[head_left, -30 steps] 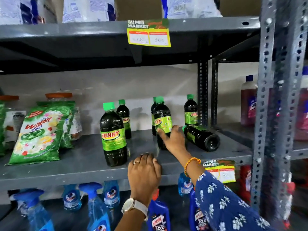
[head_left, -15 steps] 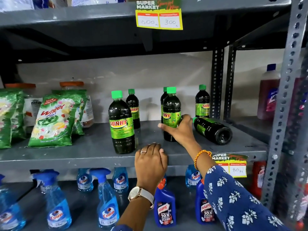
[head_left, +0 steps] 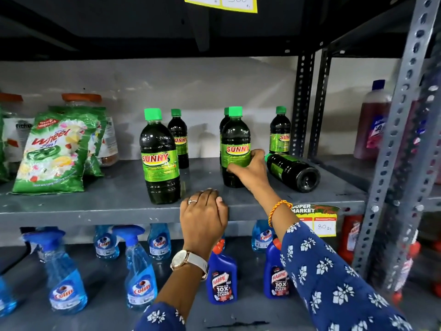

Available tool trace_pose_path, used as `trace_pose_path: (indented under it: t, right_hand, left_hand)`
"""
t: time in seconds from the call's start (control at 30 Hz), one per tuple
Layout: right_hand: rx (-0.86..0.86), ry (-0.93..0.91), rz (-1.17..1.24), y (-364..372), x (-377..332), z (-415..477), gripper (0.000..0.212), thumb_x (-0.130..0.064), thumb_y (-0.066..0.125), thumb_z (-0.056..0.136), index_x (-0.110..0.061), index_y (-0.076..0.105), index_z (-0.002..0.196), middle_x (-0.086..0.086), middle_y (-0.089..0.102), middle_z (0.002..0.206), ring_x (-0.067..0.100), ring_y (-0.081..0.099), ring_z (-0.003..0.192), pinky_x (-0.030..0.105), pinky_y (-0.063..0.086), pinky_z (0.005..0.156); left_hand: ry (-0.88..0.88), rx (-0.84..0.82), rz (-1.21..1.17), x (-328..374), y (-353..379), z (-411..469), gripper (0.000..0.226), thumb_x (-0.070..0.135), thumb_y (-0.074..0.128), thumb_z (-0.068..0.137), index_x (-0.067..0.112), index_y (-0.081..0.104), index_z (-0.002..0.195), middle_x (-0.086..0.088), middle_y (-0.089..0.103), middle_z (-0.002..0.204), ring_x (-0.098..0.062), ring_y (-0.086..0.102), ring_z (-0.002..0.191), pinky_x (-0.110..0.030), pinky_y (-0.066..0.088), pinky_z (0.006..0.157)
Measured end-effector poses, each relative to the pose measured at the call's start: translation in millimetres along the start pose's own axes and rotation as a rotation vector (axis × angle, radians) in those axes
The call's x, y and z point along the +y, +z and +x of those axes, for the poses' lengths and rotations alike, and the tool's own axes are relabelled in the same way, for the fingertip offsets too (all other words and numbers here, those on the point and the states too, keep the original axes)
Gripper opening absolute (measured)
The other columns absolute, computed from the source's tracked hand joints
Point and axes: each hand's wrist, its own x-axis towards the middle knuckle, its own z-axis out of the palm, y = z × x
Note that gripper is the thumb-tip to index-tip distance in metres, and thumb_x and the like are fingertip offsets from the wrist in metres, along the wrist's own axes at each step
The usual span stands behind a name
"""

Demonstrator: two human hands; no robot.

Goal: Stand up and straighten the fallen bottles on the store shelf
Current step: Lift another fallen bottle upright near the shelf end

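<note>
Several dark Sunny bottles with green caps stand on the grey middle shelf (head_left: 95, 206). One fallen bottle (head_left: 292, 172) lies on its side at the right, base toward me. My right hand (head_left: 250, 173) wraps around the lower label of an upright bottle (head_left: 235, 139) just left of the fallen one. My left hand (head_left: 202, 213) rests on the shelf's front edge, fingers curled over it, holding nothing. Another upright bottle (head_left: 160, 156) stands front left, two more (head_left: 179, 132) (head_left: 280, 130) at the back.
Green Wheel detergent bags (head_left: 52, 151) lean at the shelf's left, jars behind them. Blue Colin spray bottles (head_left: 140, 271) and Harpic bottles (head_left: 222, 280) fill the shelf below. A perforated steel upright (head_left: 391, 151) rises at right, pink bottles (head_left: 372, 120) beyond it.
My right hand has closed more around the upright bottle's label. The view has moved closer and lower toward the shelf. My left hand stays on the edge.
</note>
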Motion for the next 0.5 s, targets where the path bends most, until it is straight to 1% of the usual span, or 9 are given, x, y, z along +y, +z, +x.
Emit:
trace_pose_path:
  t: [0.1,0.2,0.33,0.43,0.5]
  right_hand:
    - [-0.014,0.027,0.071,-0.1,0.0,0.4,0.057,-0.014,0.073,0.071,-0.017,0.029,0.106,0.003,0.054,0.098,0.017,0.053,0.086,0.021,0.037,0.061]
    - [-0.012,0.03,0.046,0.9,-1.3,-1.4,0.056,-0.015,0.075,0.07,-0.016,0.031,0.104,0.001,0.053,0.095,0.015,0.052,0.083,0.017,0.037,0.057]
    - [-0.015,0.009,0.027,-0.3,-0.4,-2.8,0.054,-0.017,0.077,0.068,-0.015,0.035,0.102,0.003,0.056,0.098,0.018,0.055,0.087,0.016,0.039,0.057]
    - [-0.031,-0.01,-0.013,-4.3,-2.8,-6.0,0.053,-0.019,0.078,0.067,-0.015,0.037,0.101,0.002,0.057,0.096,0.019,0.055,0.089,0.024,0.04,0.067]
    - [-0.051,-0.027,-0.041,-9.0,-4.6,-10.5,0.053,-0.022,0.078,0.067,-0.016,0.038,0.101,0.001,0.058,0.095,0.019,0.055,0.091,0.026,0.04,0.072]
  left_hand:
    - [-0.007,0.016,-0.009,0.4,0.9,-0.1,0.035,0.023,0.038,0.085,0.009,0.07,0.086,-0.008,0.071,0.086,-0.026,0.063,0.073,-0.036,0.035,0.07]
    - [-0.014,0.026,-0.017,0.0,1.2,0.2,0.034,0.022,0.038,0.085,0.009,0.069,0.083,-0.008,0.071,0.083,-0.027,0.062,0.072,-0.036,0.034,0.07]
    - [-0.024,-0.009,-0.009,0.0,0.6,0.8,0.034,0.023,0.037,0.085,0.01,0.068,0.08,-0.007,0.069,0.08,-0.026,0.061,0.071,-0.036,0.035,0.07]
    - [-0.025,-0.028,-0.002,0.0,-0.8,0.7,0.034,0.024,0.037,0.085,0.011,0.067,0.079,-0.006,0.069,0.078,-0.026,0.061,0.07,-0.036,0.035,0.07]
    - [-0.023,-0.032,-0.001,0.0,-2.7,0.1,0.033,0.023,0.037,0.086,0.011,0.067,0.078,-0.006,0.068,0.076,-0.025,0.06,0.069,-0.036,0.035,0.069]
